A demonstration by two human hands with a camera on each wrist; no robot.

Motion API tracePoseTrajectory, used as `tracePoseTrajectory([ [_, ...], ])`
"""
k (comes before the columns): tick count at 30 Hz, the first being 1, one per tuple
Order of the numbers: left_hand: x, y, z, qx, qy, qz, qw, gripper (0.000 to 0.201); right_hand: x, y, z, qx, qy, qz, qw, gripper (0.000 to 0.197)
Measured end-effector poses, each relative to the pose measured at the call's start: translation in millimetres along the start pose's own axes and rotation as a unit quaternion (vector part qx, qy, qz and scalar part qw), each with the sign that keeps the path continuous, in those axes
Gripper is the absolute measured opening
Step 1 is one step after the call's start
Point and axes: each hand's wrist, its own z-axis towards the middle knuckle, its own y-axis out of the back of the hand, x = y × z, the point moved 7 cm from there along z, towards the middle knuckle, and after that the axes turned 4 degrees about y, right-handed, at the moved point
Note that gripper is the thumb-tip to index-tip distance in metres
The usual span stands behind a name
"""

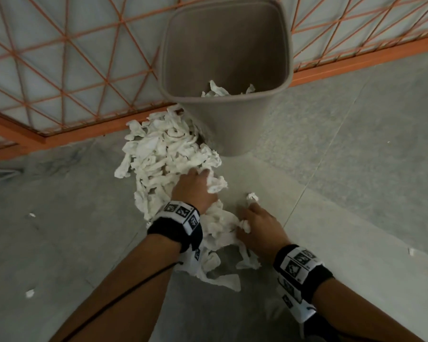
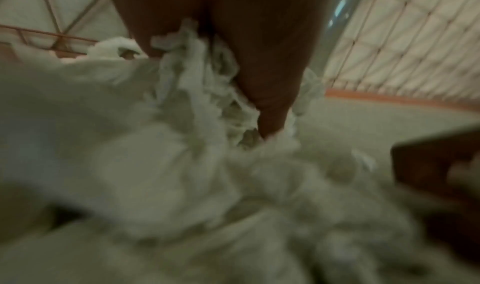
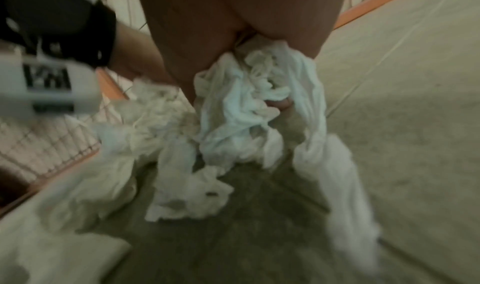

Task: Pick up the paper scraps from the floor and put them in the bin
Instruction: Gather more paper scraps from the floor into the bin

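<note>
A grey-brown bin (image 1: 223, 40) stands on the floor ahead, with a few white scraps (image 1: 218, 91) inside. A long pile of white paper scraps (image 1: 163, 149) runs from the bin's left foot back to my hands. My left hand (image 1: 195, 187) lies on the pile, its fingers curled into the paper; the left wrist view shows this hand (image 2: 259, 82) dug into scraps (image 2: 155, 165). My right hand (image 1: 256, 224) grips a bunch at the pile's near end. In the right wrist view my right hand (image 3: 233, 21) holds crumpled scraps (image 3: 241, 113) that hang down. One small scrap (image 1: 252, 196) lies by my right fingertip.
An orange metal grid fence (image 1: 59, 58) runs behind the bin and along the left. Small stray scraps lie on the grey floor at the left (image 1: 30, 293) and at the right (image 1: 412, 251). My left wristband (image 3: 57, 31) is close beside my right hand.
</note>
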Motion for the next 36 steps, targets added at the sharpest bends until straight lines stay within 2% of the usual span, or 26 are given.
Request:
tracePoseTrajectory([
  [3,1,0,-5,-0.049,-0.033,-0.012,0.998,0.045,3,14,-4,-0.063,0.03,0.051,0.996,0.016],
  [5,6,12,-11,-0.084,-0.034,-0.068,0.994,0.042,7,32,-9,-0.127,0.047,0.106,0.985,0.008],
  [8,14,50,-28,-0.154,-0.014,-0.188,0.97,0.027,23,72,-18,-0.204,0.084,0.191,0.956,0.027],
  [12,24,102,-53,-0.188,-0.002,-0.329,0.925,0.007,56,125,-29,-0.231,0.11,0.258,0.932,0.036],
  [14,22,136,-67,-0.23,-0.025,-0.367,0.901,0.011,75,155,-34,-0.255,0.118,0.296,0.913,0.033],
  [17,7,195,-91,-0.306,-0.086,-0.431,0.845,0.02,111,206,-38,-0.273,0.159,0.301,0.9,0.019],
  [19,-9,234,-106,-0.356,-0.139,-0.447,0.809,0.025,134,240,-39,-0.291,0.181,0.299,0.891,0.023],
  [21,-26,267,-115,-0.395,-0.171,-0.46,0.776,0.035,152,273,-34,-0.308,0.211,0.304,0.876,0.035],
  [24,-52,305,-114,-0.414,-0.208,-0.489,0.739,0.046,173,318,-14,-0.28,0.246,0.367,0.852,0.029],
  [26,-66,323,-109,-0.422,-0.223,-0.495,0.726,0.048,183,341,2,-0.237,0.274,0.449,0.817,0.016],
  [28,-81,335,-105,-0.428,-0.247,-0.475,0.728,0.038,190,355,19,-0.195,0.287,0.523,0.779,0.011],
  [30,-96,338,-94,-0.385,-0.257,-0.461,0.757,0.024,191,363,36,-0.2,0.272,0.533,0.776,0.016],
  [32,-108,328,-70,-0.289,-0.236,-0.475,0.797,0.03,187,363,50,-0.217,0.241,0.521,0.79,0.02],
  [34,-117,311,-51,-0.214,-0.234,-0.482,0.817,0.052,179,355,63,-0.217,0.2,0.508,0.809,0.031],
  [36,-119,295,-40,-0.175,-0.239,-0.45,0.842,0.062,170,342,72,-0.199,0.168,0.449,0.855,0.038],
])
